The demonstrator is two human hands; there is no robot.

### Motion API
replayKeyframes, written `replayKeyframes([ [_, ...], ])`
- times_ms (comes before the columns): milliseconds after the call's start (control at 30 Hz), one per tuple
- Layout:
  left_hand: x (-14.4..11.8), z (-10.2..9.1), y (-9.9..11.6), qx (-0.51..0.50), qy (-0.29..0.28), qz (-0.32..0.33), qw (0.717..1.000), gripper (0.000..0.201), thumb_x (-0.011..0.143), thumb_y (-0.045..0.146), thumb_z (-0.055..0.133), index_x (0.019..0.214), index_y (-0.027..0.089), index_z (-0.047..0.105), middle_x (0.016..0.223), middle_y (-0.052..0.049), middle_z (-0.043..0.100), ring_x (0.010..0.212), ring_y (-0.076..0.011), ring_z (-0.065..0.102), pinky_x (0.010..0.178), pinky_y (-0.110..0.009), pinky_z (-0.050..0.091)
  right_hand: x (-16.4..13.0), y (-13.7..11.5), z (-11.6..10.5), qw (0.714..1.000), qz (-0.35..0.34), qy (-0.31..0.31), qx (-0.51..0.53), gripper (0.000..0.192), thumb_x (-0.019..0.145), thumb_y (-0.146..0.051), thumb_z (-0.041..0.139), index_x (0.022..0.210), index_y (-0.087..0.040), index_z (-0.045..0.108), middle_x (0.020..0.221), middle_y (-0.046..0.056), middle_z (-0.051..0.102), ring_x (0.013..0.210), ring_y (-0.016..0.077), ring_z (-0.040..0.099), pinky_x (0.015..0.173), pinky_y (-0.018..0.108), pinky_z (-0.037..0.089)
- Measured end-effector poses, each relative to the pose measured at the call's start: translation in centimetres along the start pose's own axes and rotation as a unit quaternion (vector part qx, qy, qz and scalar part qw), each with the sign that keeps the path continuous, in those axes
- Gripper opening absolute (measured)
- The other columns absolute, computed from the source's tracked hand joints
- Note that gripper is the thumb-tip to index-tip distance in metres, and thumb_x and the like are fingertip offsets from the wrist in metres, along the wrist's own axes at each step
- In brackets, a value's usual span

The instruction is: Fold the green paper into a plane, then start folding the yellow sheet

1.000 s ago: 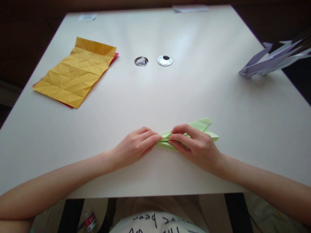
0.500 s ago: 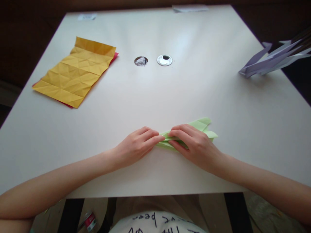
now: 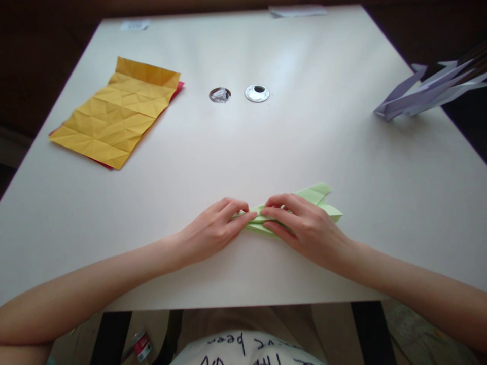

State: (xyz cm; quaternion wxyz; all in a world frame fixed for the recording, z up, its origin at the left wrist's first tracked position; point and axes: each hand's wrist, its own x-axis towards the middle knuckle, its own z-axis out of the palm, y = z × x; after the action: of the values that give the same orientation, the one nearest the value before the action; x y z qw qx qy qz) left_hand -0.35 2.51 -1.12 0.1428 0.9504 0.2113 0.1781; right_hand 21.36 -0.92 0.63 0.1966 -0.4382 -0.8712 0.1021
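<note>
A folded light-green paper (image 3: 314,195) lies on the white table (image 3: 243,152) near its front edge. My left hand (image 3: 213,230) presses its fingertips onto the paper's left end. My right hand (image 3: 304,228) lies over the paper's middle, fingers pinching a fold close to the left fingertips. The paper's right tips stick out beyond my right hand; the part under both hands is hidden.
A creased yellow sheet (image 3: 112,114) lies on a red sheet at the back left. Two round holes, one (image 3: 219,95) stuffed and one (image 3: 257,93) with a metal rim, sit mid-table. Folded lilac paper shapes (image 3: 426,94) rest at the right edge. White slips lie at the far edge.
My left fingertips have crept slightly right over the paper's end. The paper and my right hand have barely shifted.
</note>
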Motion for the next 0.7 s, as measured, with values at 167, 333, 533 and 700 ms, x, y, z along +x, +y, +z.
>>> replayKeyframes([
  [167, -0.15, -0.29, 0.12, 0.044, 0.000, 0.042, 0.998, 0.031, 0.086, 0.008, 0.043, 0.116, 0.010, 0.048, 0.103, -0.011, 0.056, 0.096, -0.0193, 0.050, 0.082, -0.033, 0.048, 0.00, 0.12, -0.03, 0.999, -0.023, 0.007, -0.021, 0.013, 0.085, -0.018, 0.049, 0.091, -0.016, 0.060, 0.093, 0.008, 0.060, 0.080, 0.0165, 0.055, 0.069, 0.031, 0.049],
  [333, -0.21, -0.50, 0.30, 0.069, -0.001, 0.064, 0.996, 0.032, 0.086, 0.009, 0.043, 0.118, 0.011, 0.047, 0.108, -0.009, 0.059, 0.099, -0.0188, 0.051, 0.083, -0.032, 0.048, 0.18, 0.22, 0.02, 0.999, -0.044, 0.012, -0.014, 0.013, 0.085, -0.019, 0.048, 0.090, -0.015, 0.060, 0.088, 0.007, 0.062, 0.080, 0.0161, 0.055, 0.070, 0.030, 0.048],
  [533, -0.21, -0.43, 0.24, 0.076, 0.031, 0.096, 0.992, 0.023, 0.086, 0.010, 0.046, 0.108, 0.011, 0.054, 0.107, -0.009, 0.061, 0.102, -0.0192, 0.051, 0.082, -0.031, 0.047, 0.16, 0.28, -0.03, 0.998, -0.055, 0.007, -0.020, 0.014, 0.086, -0.021, 0.048, 0.091, -0.016, 0.060, 0.089, 0.006, 0.063, 0.080, 0.0160, 0.055, 0.070, 0.030, 0.048],
  [700, -0.16, -0.42, 0.11, 0.060, 0.034, 0.102, 0.992, 0.020, 0.085, 0.011, 0.049, 0.103, 0.010, 0.056, 0.107, -0.009, 0.062, 0.101, -0.0197, 0.053, 0.081, -0.031, 0.049, 0.28, 0.39, -0.22, 0.997, -0.071, -0.008, -0.036, 0.014, 0.085, -0.018, 0.048, 0.092, -0.016, 0.060, 0.090, 0.007, 0.063, 0.080, 0.0168, 0.055, 0.071, 0.031, 0.049],
])
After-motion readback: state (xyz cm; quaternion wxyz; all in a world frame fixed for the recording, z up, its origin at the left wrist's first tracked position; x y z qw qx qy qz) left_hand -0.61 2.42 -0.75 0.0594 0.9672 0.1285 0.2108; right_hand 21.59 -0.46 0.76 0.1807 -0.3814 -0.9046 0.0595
